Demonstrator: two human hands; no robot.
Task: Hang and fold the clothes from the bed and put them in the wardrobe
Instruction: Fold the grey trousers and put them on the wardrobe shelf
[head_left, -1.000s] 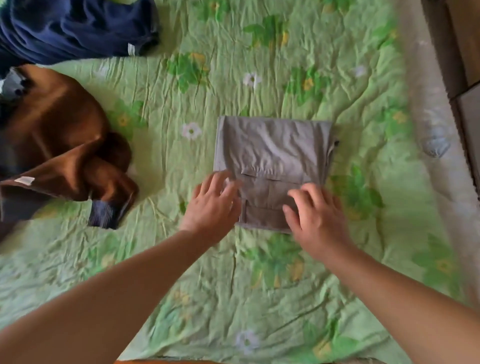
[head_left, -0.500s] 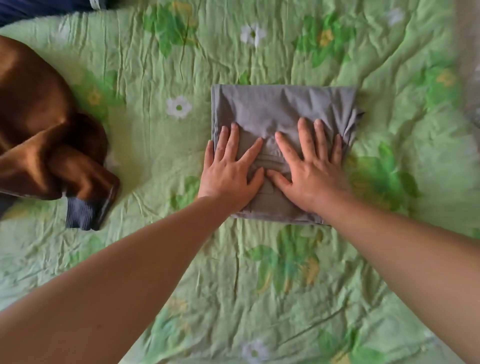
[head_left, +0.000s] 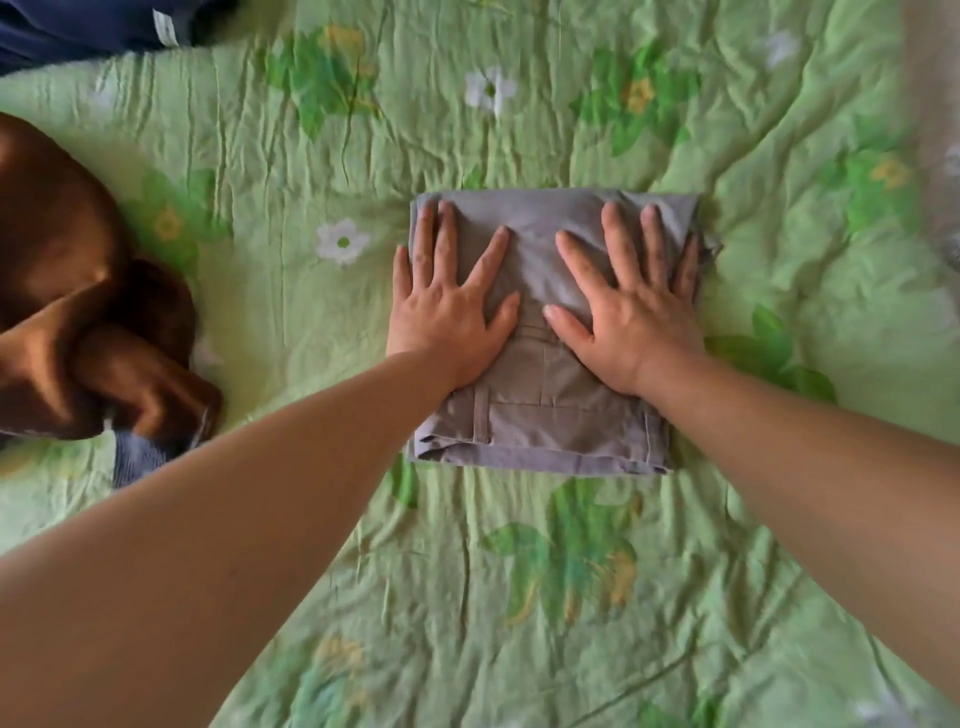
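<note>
A pair of grey trousers (head_left: 550, 421), folded into a compact rectangle, lies in the middle of the green flowered bedspread (head_left: 545, 597). My left hand (head_left: 449, 306) lies flat on its left half, fingers spread. My right hand (head_left: 631, 301) presses flat on the right half, fingers spread toward the far edge. Neither hand grips the cloth. A crumpled brown garment (head_left: 72, 291) with a blue-grey ribbed cuff lies at the left. A dark navy garment (head_left: 88, 26) shows at the top left corner.
The bed's right edge (head_left: 935, 119) runs down the top right, blurred. Wrinkled bedspread lies open in front of and beyond the folded trousers. No wardrobe or hangers are in view.
Both hands went from the near edge of the trousers to lying flat on them, then slid apart and farther up. The view moved closer.
</note>
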